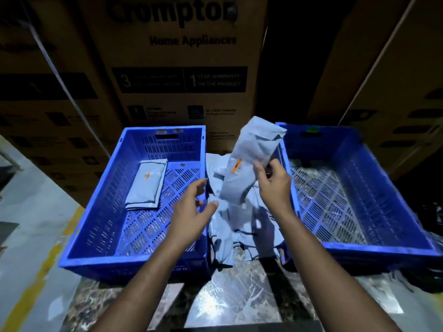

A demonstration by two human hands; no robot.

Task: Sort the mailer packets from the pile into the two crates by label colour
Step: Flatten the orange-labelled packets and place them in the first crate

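My right hand grips a grey mailer packet with an orange label, held upright above the pile of grey packets lying between the two crates. My left hand hovers with fingers spread just left of the held packet, over the right wall of the left blue crate. That crate holds a small stack of grey packets, the top one with an orange label, and has an orange tag on its far wall. The right blue crate has a green tag on its far wall; I see no packets in it.
Large cardboard appliance boxes stand close behind the crates. The crates sit on a dark marbled surface. At the left runs grey floor with a yellow stripe.
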